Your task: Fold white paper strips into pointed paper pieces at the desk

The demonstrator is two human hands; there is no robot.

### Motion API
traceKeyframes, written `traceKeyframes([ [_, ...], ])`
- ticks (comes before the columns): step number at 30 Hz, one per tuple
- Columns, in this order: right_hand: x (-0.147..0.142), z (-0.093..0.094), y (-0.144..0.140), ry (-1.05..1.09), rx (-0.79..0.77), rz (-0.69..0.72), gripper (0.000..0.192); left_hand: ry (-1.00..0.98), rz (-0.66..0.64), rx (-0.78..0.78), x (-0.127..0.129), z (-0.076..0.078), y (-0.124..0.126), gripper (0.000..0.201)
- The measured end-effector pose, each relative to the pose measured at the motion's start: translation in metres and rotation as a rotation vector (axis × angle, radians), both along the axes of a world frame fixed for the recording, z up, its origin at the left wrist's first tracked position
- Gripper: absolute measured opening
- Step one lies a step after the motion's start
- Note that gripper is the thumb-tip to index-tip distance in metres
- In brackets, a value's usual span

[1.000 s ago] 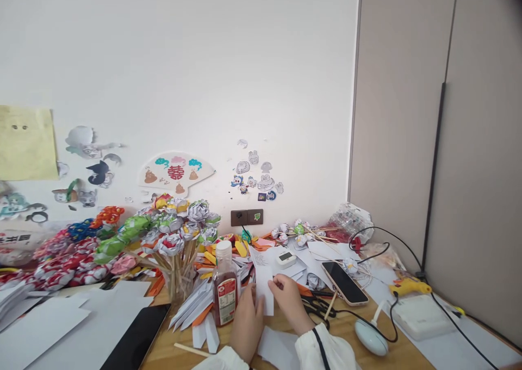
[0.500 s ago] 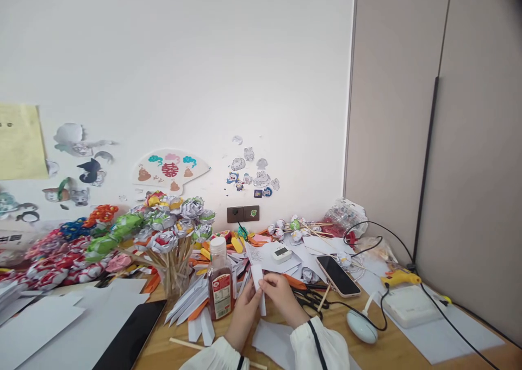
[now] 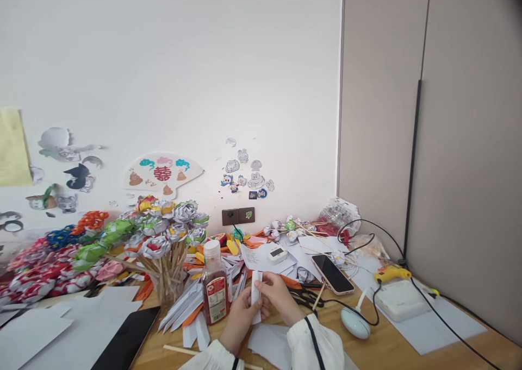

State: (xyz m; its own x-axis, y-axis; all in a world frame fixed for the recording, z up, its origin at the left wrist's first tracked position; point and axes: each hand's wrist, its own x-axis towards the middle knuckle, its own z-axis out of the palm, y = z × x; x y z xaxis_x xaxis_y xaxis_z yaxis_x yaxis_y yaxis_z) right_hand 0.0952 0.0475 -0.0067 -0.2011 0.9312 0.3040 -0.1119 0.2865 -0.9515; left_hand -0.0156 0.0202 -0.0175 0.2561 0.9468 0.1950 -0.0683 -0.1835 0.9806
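wooden desk [image 3: 391, 348] against the white wall, crowded. the whole view has slid a little leftward on the frame over the last second; the phone, the bottle and the wall stickers all sit further left than they did, so the head turned, not the things.

left side: heap of folded paper flowers [image 3: 61, 256], a jar of flowers on sticks [image 3: 167, 239], white sheets, a dark tablet [image 3: 126, 340]. middle: brown sauce bottle [image 3: 213, 283] with white cap, upright, just left of the hands. right: smartphone [image 3: 332, 274] face up, black scissors [image 3: 306, 297], yellow glue gun [image 3: 390, 274], white box [image 3: 402, 300], pale blue mouse-shaped device [image 3: 354, 322] on a cable.

main change: the white paper strip [image 3: 256, 296]. a second ago it was a wider slip; now it stands as a narrow upright band, folded lengthwise by the look of it. judgement: folding is in progress and the crease is being pressed.

left hand [image 3: 238, 318]: closed in a pinch on the strip's lower left edge. right hand [image 3: 279, 299]: fingers curled over the strip's right side, thumb against it, gripping. both hands have drawn closer together. the strip is off the desk, between the two hands, just right of the bottle, above a loose white sheet [image 3: 271, 344].
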Motion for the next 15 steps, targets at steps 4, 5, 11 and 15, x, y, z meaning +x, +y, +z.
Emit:
traceKeyframes([
  [4, -0.0009, 0.0039, -0.0066, 0.074, -0.039, 0.104, 0.025, -0.075, -0.017, -0.047, 0.0012, -0.0035, 0.0018, 0.049],
  [5, -0.0008, 0.0049, -0.0077, 0.088, -0.022, 0.081, 0.024, -0.09, -0.018, -0.058, 0.0015, -0.0033, 0.0012, 0.048],
  [11, 0.0001, 0.0073, -0.0101, 0.138, -0.043, 0.1, 0.023, -0.171, -0.052, -0.105, 0.0015, 0.0011, -0.0043, 0.044],
  [15, -0.0003, 0.0047, -0.0083, 0.116, -0.066, 0.088, 0.028, -0.133, -0.049, -0.115, 0.0004, 0.0015, -0.0043, 0.047],
])
